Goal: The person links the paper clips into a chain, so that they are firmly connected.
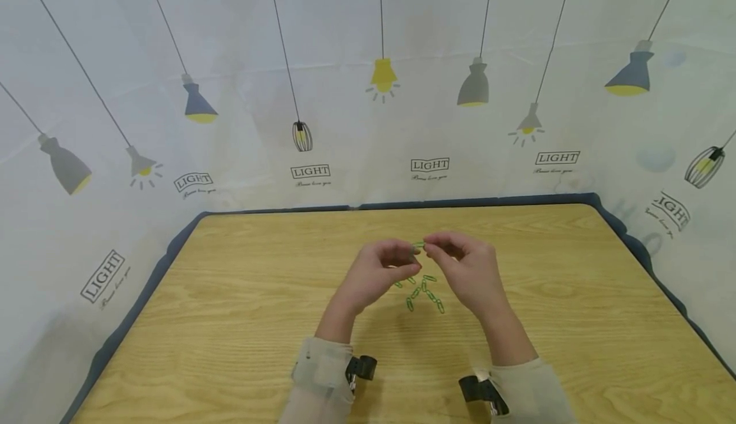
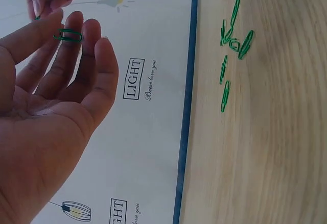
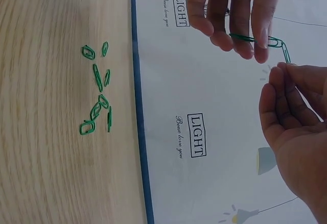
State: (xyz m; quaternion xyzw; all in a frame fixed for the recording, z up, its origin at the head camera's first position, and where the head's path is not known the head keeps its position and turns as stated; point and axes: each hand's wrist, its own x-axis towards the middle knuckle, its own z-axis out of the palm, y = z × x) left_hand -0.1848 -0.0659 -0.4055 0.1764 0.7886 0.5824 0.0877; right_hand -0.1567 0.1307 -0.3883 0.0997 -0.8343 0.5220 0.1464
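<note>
Evidently, the left grip [image 1: 376, 272] is pinching green paper clips [image 3: 276, 42] above the desk [image 1: 230, 315], seemingly joined; scattered clips [image 3: 97, 77] are lying below, probably left to add; I'm seeing the right grip [image 1: 471, 272] pinching the end clip [image 3: 286, 53].

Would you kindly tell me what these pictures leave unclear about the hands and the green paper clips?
Head view: the left hand partly covers some loose green paper clips.
Right wrist view: the right hand hides one end of the held paper clips behind its fingertips; exactly how these clips join is too small to tell.
Left wrist view: the top edge cuts off part of the right hand.
</note>
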